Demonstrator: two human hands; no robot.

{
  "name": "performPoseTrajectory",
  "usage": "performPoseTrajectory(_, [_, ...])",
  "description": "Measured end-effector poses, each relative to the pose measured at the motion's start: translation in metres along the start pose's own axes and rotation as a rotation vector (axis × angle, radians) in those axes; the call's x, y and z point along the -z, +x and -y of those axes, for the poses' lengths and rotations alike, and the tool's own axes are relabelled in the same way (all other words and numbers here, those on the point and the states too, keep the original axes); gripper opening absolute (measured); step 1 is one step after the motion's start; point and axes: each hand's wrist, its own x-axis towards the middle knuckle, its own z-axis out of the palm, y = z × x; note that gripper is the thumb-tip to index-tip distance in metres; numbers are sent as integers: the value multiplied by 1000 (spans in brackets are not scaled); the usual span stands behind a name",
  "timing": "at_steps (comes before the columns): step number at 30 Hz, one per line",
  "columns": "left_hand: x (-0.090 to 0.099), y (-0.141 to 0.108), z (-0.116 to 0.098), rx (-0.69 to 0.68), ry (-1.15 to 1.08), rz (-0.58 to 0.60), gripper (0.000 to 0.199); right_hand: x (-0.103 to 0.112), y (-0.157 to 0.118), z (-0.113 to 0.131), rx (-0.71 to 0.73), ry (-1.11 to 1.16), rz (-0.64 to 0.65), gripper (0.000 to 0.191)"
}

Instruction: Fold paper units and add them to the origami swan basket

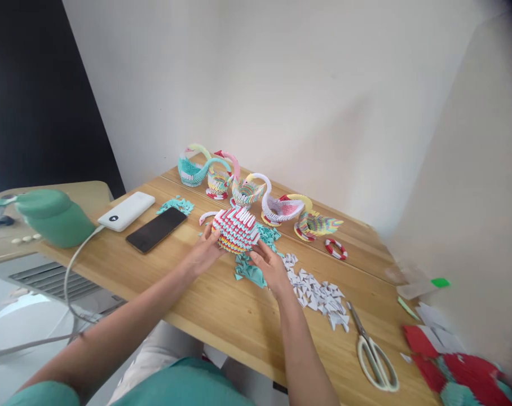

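Observation:
Between my two hands is a bowl-shaped body of folded paper pieces (236,230), banded in red, white, light blue and yellow. My left hand (207,251) grips its left side, and my right hand (270,265) has its fingers around the lower right side. Just behind its left edge shows a thin curved white paper neck (206,216); whether it joins the body I cannot tell. Loose teal folded pieces (251,272) lie on the table under and behind the body. White folded pieces (319,296) are spread right of my right hand.
Several finished paper swans (279,210) stand along the back of the wooden table (163,293). A red and white paper ring (336,249) and scissors (372,352) lie right. On the left are a phone (157,229), a cabled power bank (127,211) and a green bottle (55,217). Coloured paper (476,372) lies far right.

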Motion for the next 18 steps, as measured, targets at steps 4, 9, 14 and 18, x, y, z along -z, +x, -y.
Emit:
performPoseTrajectory(4, [5,-15,-5,-14,93,44,65,-16,2,3,-25,138,26,67])
performPoseTrajectory(9, [28,-23,-29,-94,516,105,85,-21,-1,-5,-41,143,46,70])
performPoseTrajectory(14, [53,-35,-59,-135,1078,208,93,-33,-5,-29,-53,9,88,74])
performPoseTrajectory(18, [68,-43,-65,-217,1258,219,93,-36,-8,-27,-46,-179,100,70])
